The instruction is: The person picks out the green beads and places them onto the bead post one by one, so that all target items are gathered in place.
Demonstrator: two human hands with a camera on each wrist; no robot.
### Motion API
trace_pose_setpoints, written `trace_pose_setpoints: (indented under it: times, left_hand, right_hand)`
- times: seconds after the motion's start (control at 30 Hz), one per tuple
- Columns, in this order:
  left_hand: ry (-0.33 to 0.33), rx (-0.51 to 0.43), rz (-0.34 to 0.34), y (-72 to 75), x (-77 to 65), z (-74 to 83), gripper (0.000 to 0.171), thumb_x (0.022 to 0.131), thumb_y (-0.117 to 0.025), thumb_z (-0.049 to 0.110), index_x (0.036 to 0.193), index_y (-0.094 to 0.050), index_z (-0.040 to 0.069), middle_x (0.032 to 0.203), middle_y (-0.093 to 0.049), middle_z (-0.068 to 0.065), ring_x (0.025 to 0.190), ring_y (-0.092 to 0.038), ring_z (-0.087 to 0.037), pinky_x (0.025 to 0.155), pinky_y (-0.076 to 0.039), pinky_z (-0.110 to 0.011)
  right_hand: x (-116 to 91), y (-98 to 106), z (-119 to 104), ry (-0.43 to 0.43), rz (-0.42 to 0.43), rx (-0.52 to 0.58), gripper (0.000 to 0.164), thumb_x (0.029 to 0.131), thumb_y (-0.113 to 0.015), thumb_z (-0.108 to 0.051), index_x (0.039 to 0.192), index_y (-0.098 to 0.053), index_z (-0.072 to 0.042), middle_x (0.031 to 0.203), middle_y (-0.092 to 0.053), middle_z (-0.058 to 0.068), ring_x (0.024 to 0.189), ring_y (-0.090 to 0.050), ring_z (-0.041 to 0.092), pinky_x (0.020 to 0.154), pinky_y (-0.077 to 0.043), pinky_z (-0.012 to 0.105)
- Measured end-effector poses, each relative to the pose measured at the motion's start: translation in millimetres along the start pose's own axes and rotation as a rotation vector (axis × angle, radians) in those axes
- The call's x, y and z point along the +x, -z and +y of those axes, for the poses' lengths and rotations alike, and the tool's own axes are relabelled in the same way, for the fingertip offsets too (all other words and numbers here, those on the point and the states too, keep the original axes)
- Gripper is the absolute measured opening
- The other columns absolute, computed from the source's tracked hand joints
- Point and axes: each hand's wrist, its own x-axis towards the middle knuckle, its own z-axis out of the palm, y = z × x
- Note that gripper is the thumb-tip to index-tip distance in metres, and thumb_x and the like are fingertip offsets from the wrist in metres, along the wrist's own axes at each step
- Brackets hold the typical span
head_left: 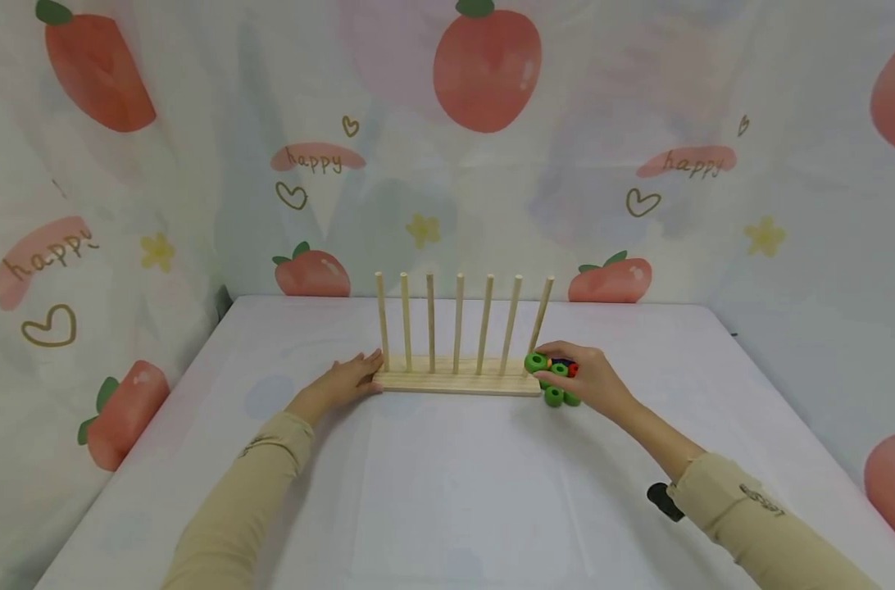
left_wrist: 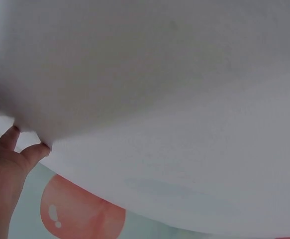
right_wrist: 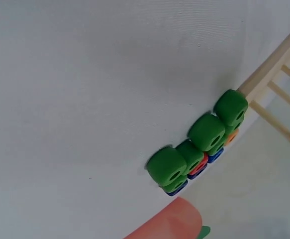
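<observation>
Steadying the wooden rack (head_left: 458, 383): the left hand (head_left: 342, 381) is at its nine o'clock end; thumb is at the front corner and fingers at the back, so it seems to grip this end lightly.
Green bead (head_left: 533, 367): it lies between the finger and thumb of the right hand (head_left: 591, 381), at the three o'clock end of the rack; I judge this to be a pinch. The right wrist view does not show these fingers.
Bead pile (right_wrist: 207, 132): it sits on the bench (head_left: 462, 475), from three toward four o'clock of the rack, just beside its end; mostly green pieces, with blue, red and orange ones among them.
Pegs (head_left: 458, 324): seven stand in one row along the base, and I see no bead around them; the foot of the end peg (head_left: 541, 315) is partly hidden in the head view.
Step in hand: in my judgement, picking one bead from beside the rack, early in the work.
Next move: it probably calls for a firm pinch and a small lift toward twelve o'clock, without striking the end peg or scattering the pile, while the other hand prevents sliding of the base.
</observation>
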Motion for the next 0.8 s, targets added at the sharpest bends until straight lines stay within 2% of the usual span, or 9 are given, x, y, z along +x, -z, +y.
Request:
trace_pose_setpoints:
  times: [0.07, 0.17, 0.37, 0.5, 0.63, 0.8]
  left_hand:
    - [-0.002, -0.002, 0.002, 0.1, -0.6, -1.1, 0.068, 0.095, -0.053, 0.034, 0.146, -0.028, -0.002, 0.153, -0.025, -0.020, 0.137, -0.024, -0.049, 0.099, -0.019, -0.076]
    - [-0.002, -0.018, 0.001, 0.5, -1.3, -2.3, 0.068, 0.094, -0.054, 0.034, 0.145, -0.028, -0.003, 0.152, -0.025, -0.021, 0.137, -0.025, -0.049, 0.098, -0.019, -0.077]
    - [0.004, -0.044, 0.005, 1.7, -1.2, -2.3, 0.069, 0.093, -0.056, 0.034, 0.145, -0.028, -0.003, 0.152, -0.025, -0.019, 0.138, -0.024, -0.047, 0.101, -0.018, -0.075]
    - [0.006, -0.059, 0.010, 2.2, -0.2, -1.4, 0.072, 0.093, -0.057, 0.034, 0.146, -0.026, -0.002, 0.152, -0.025, -0.019, 0.138, -0.024, -0.046, 0.103, -0.017, -0.073]
    - [0.008, -0.053, 0.005, 1.8, 0.5, 0.4, 0.072, 0.093, -0.056, 0.034, 0.146, -0.024, -0.003, 0.151, -0.025, -0.020, 0.137, -0.024, -0.047, 0.102, -0.017, -0.074]
    - [0.006, -0.048, 0.014, 3.3, 0.2, 2.7, 0.071, 0.093, -0.057, 0.031, 0.145, -0.025, -0.005, 0.150, -0.028, -0.022, 0.137, -0.026, -0.048, 0.102, -0.018, -0.074]
  right_hand:
    - [2, -1, -2, 0.013, 0.010, 0.013, 0.033, 0.072, -0.078, -0.001, 0.102, -0.067, 0.002, 0.093, -0.072, 0.013, 0.075, -0.061, 0.011, 0.066, -0.052, 0.014]
    - [6, -3, -7, 0.028, 0.012, 0.029, 0.032, 0.072, -0.078, 0.000, 0.102, -0.067, 0.002, 0.095, -0.072, 0.015, 0.077, -0.061, 0.009, 0.068, -0.051, 0.012]
    - [12, -8, -20, 0.050, 0.002, 0.048, 0.032, 0.073, -0.077, -0.001, 0.104, -0.067, 0.003, 0.100, -0.072, 0.016, 0.086, -0.067, 0.026, 0.075, -0.056, 0.025]
    - [16, -13, -27, 0.090, 0.017, 0.063, 0.032, 0.072, -0.077, -0.001, 0.103, -0.068, 0.002, 0.099, -0.072, 0.014, 0.087, -0.068, 0.026, 0.079, -0.055, 0.026]
    - [21, -16, -34, 0.137, 0.046, 0.100, 0.033, 0.071, -0.077, 0.001, 0.103, -0.069, 0.002, 0.099, -0.072, 0.014, 0.089, -0.068, 0.026, 0.080, -0.052, 0.019]
    - [31, -18, -40, 0.161, 0.055, 0.128, 0.034, 0.071, -0.077, 0.001, 0.105, -0.069, 0.001, 0.101, -0.072, 0.015, 0.094, -0.067, 0.027, 0.084, -0.054, 0.029]
